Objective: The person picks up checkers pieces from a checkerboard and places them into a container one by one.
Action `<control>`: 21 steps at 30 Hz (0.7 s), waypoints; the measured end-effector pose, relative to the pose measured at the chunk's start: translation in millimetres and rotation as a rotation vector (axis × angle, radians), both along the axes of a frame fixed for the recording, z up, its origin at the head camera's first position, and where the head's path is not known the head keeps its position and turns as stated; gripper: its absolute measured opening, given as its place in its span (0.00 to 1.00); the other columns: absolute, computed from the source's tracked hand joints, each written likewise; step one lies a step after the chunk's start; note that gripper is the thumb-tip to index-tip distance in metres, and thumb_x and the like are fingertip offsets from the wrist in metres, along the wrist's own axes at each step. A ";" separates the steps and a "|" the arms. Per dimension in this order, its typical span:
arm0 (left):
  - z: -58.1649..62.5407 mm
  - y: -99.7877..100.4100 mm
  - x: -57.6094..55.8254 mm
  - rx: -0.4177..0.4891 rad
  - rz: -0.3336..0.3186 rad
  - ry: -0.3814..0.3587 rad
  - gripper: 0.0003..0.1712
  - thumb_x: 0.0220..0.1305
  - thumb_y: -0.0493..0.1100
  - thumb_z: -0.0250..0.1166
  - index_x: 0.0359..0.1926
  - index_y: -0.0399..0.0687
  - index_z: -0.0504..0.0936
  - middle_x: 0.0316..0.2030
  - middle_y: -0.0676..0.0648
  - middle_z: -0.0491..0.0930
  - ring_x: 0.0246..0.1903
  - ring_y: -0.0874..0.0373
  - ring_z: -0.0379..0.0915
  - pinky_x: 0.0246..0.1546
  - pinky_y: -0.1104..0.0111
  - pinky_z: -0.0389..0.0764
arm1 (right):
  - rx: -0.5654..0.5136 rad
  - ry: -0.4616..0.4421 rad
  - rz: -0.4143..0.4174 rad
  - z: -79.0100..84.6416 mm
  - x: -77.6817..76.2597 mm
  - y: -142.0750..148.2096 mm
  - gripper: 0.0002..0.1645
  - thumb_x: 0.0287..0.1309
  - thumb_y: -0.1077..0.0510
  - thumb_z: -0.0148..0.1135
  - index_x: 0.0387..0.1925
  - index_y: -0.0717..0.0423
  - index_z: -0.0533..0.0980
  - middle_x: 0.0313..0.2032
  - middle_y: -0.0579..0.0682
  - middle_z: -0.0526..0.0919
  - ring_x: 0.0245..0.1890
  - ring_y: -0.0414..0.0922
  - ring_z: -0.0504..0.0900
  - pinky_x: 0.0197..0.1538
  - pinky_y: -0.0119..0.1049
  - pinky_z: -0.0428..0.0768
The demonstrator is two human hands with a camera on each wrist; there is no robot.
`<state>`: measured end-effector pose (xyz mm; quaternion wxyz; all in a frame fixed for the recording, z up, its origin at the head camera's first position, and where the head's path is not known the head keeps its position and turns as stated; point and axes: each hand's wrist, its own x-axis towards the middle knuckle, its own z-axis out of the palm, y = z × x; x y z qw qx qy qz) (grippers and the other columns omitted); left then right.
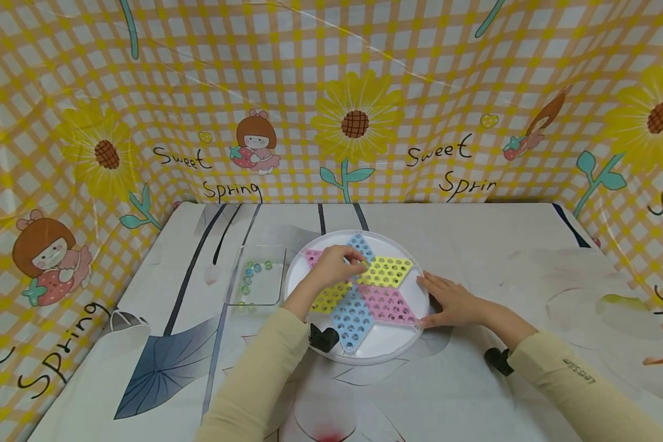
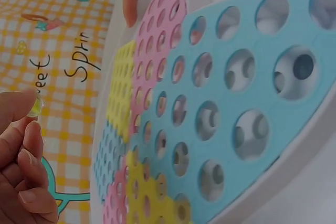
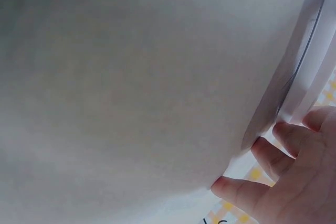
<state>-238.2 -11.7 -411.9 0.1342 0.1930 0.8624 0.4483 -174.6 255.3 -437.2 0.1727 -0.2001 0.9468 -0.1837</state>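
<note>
A round white Chinese checkers board lies on the table, its star of pink, yellow and blue points full of round holes. Over its upper middle is my left hand, thumb and forefinger pinching a clear yellow-green marble; its other fingers are loosely bent. The marble is above the holes in the left wrist view. My right hand is at the board's right rim, fingers spread, fingertips at the edge. In the right wrist view its fingers rest by the rim and on the cloth.
Left of the board stands a clear plastic box with several green and blue marbles inside. A white face mask lies at the table's left edge. A checked, flower-printed cloth hangs behind and at both sides.
</note>
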 end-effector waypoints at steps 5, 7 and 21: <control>7.2 -5.3 0.7 0.002 0.009 0.029 0.11 0.57 0.45 0.64 0.40 0.44 0.81 0.28 0.52 0.73 0.24 0.63 0.65 0.22 0.75 0.67 | -0.008 0.008 -0.001 -0.8 0.3 0.3 0.61 0.43 0.34 0.64 0.65 0.69 0.50 0.66 0.71 0.46 0.63 0.70 0.47 0.58 0.69 0.48; 10.2 -8.9 1.1 0.009 0.011 0.042 0.12 0.57 0.45 0.64 0.40 0.45 0.81 0.29 0.52 0.74 0.25 0.62 0.65 0.22 0.75 0.66 | -0.011 0.012 -0.002 -1.0 0.5 0.2 0.61 0.43 0.35 0.64 0.65 0.70 0.51 0.66 0.71 0.47 0.63 0.70 0.48 0.58 0.69 0.48; 27.5 -57.9 -1.1 0.017 0.086 0.126 0.13 0.57 0.44 0.64 0.41 0.42 0.80 0.29 0.49 0.74 0.27 0.59 0.65 0.25 0.73 0.67 | -0.018 0.017 -0.010 -2.3 -0.7 -1.4 0.60 0.42 0.35 0.65 0.64 0.70 0.52 0.66 0.71 0.48 0.62 0.70 0.49 0.57 0.69 0.50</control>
